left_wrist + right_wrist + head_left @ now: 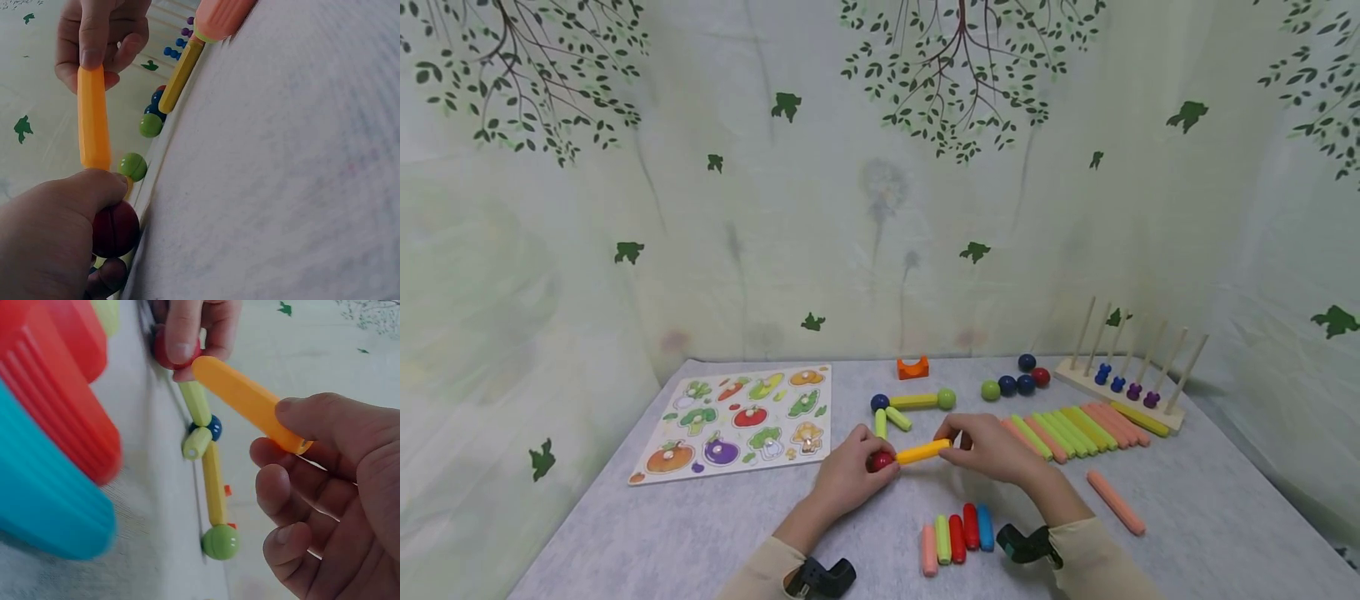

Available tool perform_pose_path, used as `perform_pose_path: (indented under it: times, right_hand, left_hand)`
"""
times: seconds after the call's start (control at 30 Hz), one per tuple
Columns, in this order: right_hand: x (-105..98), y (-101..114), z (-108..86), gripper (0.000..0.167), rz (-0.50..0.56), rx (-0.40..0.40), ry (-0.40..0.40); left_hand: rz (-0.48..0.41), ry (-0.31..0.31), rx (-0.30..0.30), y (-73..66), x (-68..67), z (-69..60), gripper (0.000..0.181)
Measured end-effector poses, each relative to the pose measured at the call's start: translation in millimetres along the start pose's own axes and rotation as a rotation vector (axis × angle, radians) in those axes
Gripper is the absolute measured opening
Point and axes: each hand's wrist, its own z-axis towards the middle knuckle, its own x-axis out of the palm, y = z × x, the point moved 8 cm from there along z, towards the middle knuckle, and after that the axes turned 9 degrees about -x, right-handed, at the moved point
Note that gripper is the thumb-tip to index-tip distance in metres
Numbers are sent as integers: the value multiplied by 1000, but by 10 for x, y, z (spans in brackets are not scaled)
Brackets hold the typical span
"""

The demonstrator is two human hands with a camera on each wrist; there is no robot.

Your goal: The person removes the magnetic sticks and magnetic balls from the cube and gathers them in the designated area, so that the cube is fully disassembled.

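My left hand (pixel 852 472) pinches a dark red ball (pixel 116 230) between thumb and fingers, a little above the table. Between thumb and fingertips, my right hand (pixel 988 448) holds one end of an orange-yellow stick (pixel 247 403). The stick's other end is at the red ball, by the left thumb; whether it is seated in the ball cannot be told. Just beyond the hands lies a joined piece: a dark blue ball (pixel 879 403) with two short light green sticks (pixel 195 403) and a longer yellow stick (pixel 914 402) that ends in a green ball (pixel 220 542).
Near me lie several short sticks (pixel 957 538) in pink, green, red and blue. To the right are a row of long sticks (pixel 1075 432), a lone pink stick (pixel 1116 502) and a pegged wooden rack (pixel 1078 377). Loose balls (pixel 1007 385), an orange block (pixel 913 367) and a vegetable puzzle board (pixel 651 408) sit farther back.
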Motion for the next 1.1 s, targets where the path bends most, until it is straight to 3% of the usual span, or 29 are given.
perform_pose_path:
  times: [0.33, 0.53, 0.77, 1.1]
  right_hand:
    - [-221, 32, -87, 19, 33, -76, -91]
    - [-304, -72, -209, 18, 58, -30, -122]
    - [-464, -163, -391, 22, 170, -12, -176]
    - [-669, -352, -639, 27, 137, -5, -233]
  left_hand:
    - [0, -19, 21, -11, -9, -20, 13]
    - [-4, -29, 36, -15, -12, -20, 14]
    - [-7, -28, 35, 0, -12, -24, 14]
    - [-11, -25, 36, -1, -14, -23, 14]
